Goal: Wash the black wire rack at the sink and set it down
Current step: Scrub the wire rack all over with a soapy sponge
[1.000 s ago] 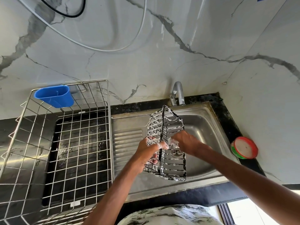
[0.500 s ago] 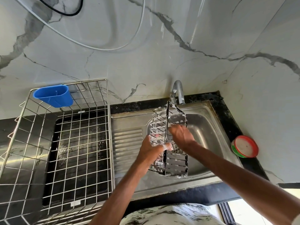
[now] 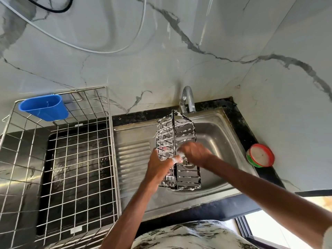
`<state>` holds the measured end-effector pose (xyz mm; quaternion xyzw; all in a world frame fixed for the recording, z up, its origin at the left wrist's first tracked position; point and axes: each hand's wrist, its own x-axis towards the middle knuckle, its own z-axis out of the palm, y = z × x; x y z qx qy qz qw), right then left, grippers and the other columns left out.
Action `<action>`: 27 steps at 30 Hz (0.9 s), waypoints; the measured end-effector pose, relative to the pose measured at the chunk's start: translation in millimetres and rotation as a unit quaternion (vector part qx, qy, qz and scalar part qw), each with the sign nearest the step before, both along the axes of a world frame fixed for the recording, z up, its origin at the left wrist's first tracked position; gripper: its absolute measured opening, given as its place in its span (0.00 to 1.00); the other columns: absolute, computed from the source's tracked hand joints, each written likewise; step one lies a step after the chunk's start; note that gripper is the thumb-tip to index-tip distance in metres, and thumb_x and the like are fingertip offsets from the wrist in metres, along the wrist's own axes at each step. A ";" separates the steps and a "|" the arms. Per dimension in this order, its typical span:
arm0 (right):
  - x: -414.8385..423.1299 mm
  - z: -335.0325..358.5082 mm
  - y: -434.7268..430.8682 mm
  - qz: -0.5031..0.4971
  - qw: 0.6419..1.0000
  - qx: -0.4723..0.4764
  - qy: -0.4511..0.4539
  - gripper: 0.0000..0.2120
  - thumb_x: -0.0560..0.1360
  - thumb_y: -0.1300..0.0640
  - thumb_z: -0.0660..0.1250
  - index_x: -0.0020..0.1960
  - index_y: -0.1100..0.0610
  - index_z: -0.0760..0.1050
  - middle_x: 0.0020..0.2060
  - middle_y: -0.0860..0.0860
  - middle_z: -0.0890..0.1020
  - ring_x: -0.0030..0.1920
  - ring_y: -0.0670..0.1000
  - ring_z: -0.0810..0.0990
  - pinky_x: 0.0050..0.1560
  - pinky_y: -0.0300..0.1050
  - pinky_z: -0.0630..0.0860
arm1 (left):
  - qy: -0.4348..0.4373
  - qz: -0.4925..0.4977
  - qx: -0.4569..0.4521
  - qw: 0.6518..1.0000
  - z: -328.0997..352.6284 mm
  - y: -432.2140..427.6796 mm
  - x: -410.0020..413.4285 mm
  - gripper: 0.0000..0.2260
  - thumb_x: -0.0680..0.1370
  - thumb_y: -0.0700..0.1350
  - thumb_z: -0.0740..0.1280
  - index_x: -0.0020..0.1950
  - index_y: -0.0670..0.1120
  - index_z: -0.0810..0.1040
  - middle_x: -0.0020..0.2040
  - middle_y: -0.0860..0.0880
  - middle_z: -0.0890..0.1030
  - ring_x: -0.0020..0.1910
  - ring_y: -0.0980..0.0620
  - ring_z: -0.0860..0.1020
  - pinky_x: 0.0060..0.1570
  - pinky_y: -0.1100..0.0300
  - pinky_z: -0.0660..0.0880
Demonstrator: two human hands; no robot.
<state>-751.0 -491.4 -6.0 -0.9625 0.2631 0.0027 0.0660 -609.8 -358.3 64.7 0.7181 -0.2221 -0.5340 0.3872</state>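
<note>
Foam covered the black wire rack [image 3: 185, 133] over the sink [image 3: 218, 139]. The left hand [image 3: 159, 166] had its fingers clamped on it; the right hand [image 3: 195, 152] was too blurred to tell. Rinsing and setting down were not yet done.

Marble walls [image 3: 161, 56] (grey-veined), black countertop [image 3: 239, 123]

Two hands [image 3: 159, 166] [image 3: 195, 152], one wire rack [image 3: 185, 133] (soapy), one basket [image 3: 110, 123], one tap [image 3: 187, 97]

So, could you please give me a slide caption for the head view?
Left hand grips a soapy black wire rack over the sink, right hand on its middle.
</note>
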 end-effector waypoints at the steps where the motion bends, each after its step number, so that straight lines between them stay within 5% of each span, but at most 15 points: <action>1: 5.5 9.2 -8.7 -0.024 1.000 0.004 -0.004 0.10 0.76 0.68 0.65 0.52 0.59 0.83 0.46 0.59 0.85 0.43 0.57 0.85 0.42 0.47 0.83 | -0.002 -0.006 0.000 1.000 1.1 0.1 -0.3 0.35 0.68 0.53 0.81 0.68 0.52 0.66 0.65 0.54 0.73 0.64 0.50 0.74 0.69 0.49 0.72; 5: 14.2 18.8 -36.2 -0.070 0.995 -0.071 -0.026 0.14 0.71 0.69 0.71 0.55 0.60 0.82 0.50 0.60 0.84 0.52 0.56 0.83 0.58 0.51 0.81 | -0.018 -0.026 -0.003 1.000 2.9 3.3 -2.6 0.37 0.59 0.60 0.79 0.66 0.56 0.73 0.62 0.54 0.80 0.61 0.48 0.81 0.64 0.37 0.78; 8: 1.4 -7.5 -27.0 -0.024 0.990 -0.137 -0.017 0.19 0.65 0.66 0.80 0.54 0.56 0.82 0.46 0.57 0.83 0.46 0.51 0.86 0.46 0.43 0.84 | -0.023 -0.015 -0.008 1.000 2.6 7.6 -3.9 0.38 0.59 0.60 0.79 0.68 0.57 0.72 0.62 0.53 0.81 0.60 0.48 0.81 0.62 0.37 0.79; 10: -10.4 -34.8 -0.5 0.005 0.988 -0.151 -0.021 0.15 0.74 0.60 0.76 0.59 0.57 0.80 0.44 0.50 0.79 0.39 0.45 0.82 0.38 0.37 0.83 | -0.029 0.007 -0.017 0.999 -4.3 6.8 -1.8 0.43 0.57 0.63 0.80 0.70 0.57 0.70 0.64 0.51 0.80 0.61 0.46 0.81 0.61 0.35 0.79; 12: -19.6 -56.4 26.9 0.040 0.994 -0.099 -0.018 0.22 0.80 0.64 0.69 0.70 0.68 0.69 0.42 0.53 0.81 0.38 0.47 0.82 0.39 0.40 0.83 | -0.038 0.033 -0.017 0.999 -16.8 3.3 3.4 0.48 0.55 0.65 0.80 0.72 0.55 0.69 0.66 0.50 0.79 0.62 0.45 0.81 0.61 0.35 0.80; 15: -22.9 -50.8 47.1 0.051 0.997 0.047 -0.024 0.17 0.71 0.71 0.75 0.58 0.63 0.79 0.42 0.57 0.84 0.40 0.53 0.85 0.39 0.43 0.84 | -0.061 0.042 -0.021 0.997 -17.8 0.3 9.0 0.42 0.57 0.64 0.80 0.68 0.55 0.71 0.62 0.49 0.81 0.59 0.44 0.81 0.58 0.36 0.81; 18: -14.6 -31.5 37.8 0.002 0.992 0.124 -0.003 0.13 0.76 0.72 0.66 0.57 0.63 0.82 0.50 0.60 0.83 0.48 0.58 0.85 0.47 0.44 0.81 | -0.064 0.026 -0.023 0.997 -20.6 -1.0 8.1 0.47 0.53 0.66 0.81 0.67 0.53 0.71 0.62 0.46 0.80 0.60 0.41 0.81 0.57 0.34 0.81; 21: 0.5 -10.6 14.0 -0.044 0.992 0.117 -0.002 0.13 0.76 0.71 0.64 0.58 0.66 0.80 0.53 0.62 0.81 0.52 0.61 0.82 0.50 0.45 0.79 | -0.053 0.010 -0.023 0.998 -13.7 -2.3 6.6 0.44 0.56 0.64 0.80 0.68 0.54 0.70 0.62 0.48 0.80 0.60 0.45 0.81 0.57 0.35 0.81; 24: 15.0 8.9 -13.7 -0.070 0.995 0.072 0.006 0.11 0.78 0.64 0.64 0.57 0.59 0.81 0.55 0.59 0.80 0.54 0.60 0.80 0.53 0.53 0.80 | -0.043 -0.004 -0.016 0.999 1.3 -0.2 6.2 0.44 0.56 0.63 0.78 0.69 0.54 0.69 0.64 0.51 0.78 0.60 0.47 0.80 0.59 0.36 0.81; 27: 16.4 18.6 -43.3 -0.082 0.996 -0.016 -0.015 0.12 0.81 0.62 0.61 0.59 0.56 0.81 0.60 0.60 0.80 0.54 0.58 0.83 0.50 0.47 0.83 | -0.043 -0.032 -0.002 0.999 6.6 6.5 4.2 0.44 0.57 0.63 0.77 0.70 0.54 0.68 0.64 0.52 0.76 0.60 0.47 0.80 0.61 0.38 0.80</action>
